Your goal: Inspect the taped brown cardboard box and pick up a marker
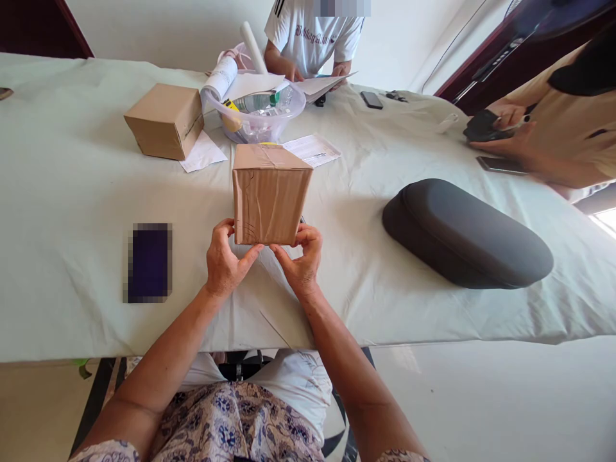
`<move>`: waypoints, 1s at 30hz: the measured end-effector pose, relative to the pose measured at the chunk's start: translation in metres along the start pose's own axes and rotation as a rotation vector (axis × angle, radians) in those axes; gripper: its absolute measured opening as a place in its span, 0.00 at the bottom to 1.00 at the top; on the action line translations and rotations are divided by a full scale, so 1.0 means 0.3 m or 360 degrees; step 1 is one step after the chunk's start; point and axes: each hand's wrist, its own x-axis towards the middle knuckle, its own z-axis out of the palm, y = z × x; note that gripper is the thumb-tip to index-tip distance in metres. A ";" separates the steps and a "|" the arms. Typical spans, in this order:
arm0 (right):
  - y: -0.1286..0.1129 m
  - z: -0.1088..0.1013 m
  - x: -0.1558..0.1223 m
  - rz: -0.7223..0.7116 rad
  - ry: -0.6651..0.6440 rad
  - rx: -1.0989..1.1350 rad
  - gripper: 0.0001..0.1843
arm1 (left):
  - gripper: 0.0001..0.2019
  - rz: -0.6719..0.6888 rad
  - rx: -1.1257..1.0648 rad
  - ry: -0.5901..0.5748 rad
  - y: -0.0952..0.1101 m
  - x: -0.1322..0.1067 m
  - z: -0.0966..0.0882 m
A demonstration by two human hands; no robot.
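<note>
A brown cardboard box, creased on its near side and with tape over its top, is in front of me at the middle of the table. My left hand grips its lower left corner, thumb along the bottom edge. On the lower right corner my right hand has the same kind of hold, its thumb close to the other one. The fingertips behind and under the box are hidden. I cannot tell whether the box rests on the cloth or is slightly raised.
Behind stand another cardboard box and a plastic basin with bottles and paper. A dark case lies right, a blurred-out dark item left. One person holds papers; another handles a dark object near a phone.
</note>
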 end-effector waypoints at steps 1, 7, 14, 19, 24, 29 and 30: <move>-0.004 0.001 -0.001 -0.0028 0.0025 0.0037 0.23 | 0.32 0.0024 -0.0015 0.0023 0.008 0.001 -0.003; -0.015 0.003 -0.002 -0.0080 0.0033 0.0177 0.15 | 0.28 0.0047 0.0001 0.0138 0.018 0.005 -0.005; -0.007 -0.002 0.000 -0.0015 0.0021 0.0287 0.09 | 0.25 0.0057 -0.0031 0.0175 0.014 0.005 0.002; 0.001 -0.007 -0.005 0.0059 -0.0008 0.0358 0.08 | 0.19 0.0044 -0.0102 0.0165 0.007 0.008 0.001; -0.006 -0.012 -0.006 0.0068 -0.0046 0.0348 0.09 | 0.16 0.0003 -0.0163 0.0185 0.003 0.007 -0.004; -0.031 -0.016 0.004 0.0011 -0.0078 0.0337 0.07 | 0.16 -0.0061 -0.0217 0.0222 0.003 0.009 -0.008; -0.037 -0.017 0.007 0.0012 -0.0083 0.0315 0.08 | 0.16 -0.0078 -0.0221 0.0222 0.002 0.010 -0.010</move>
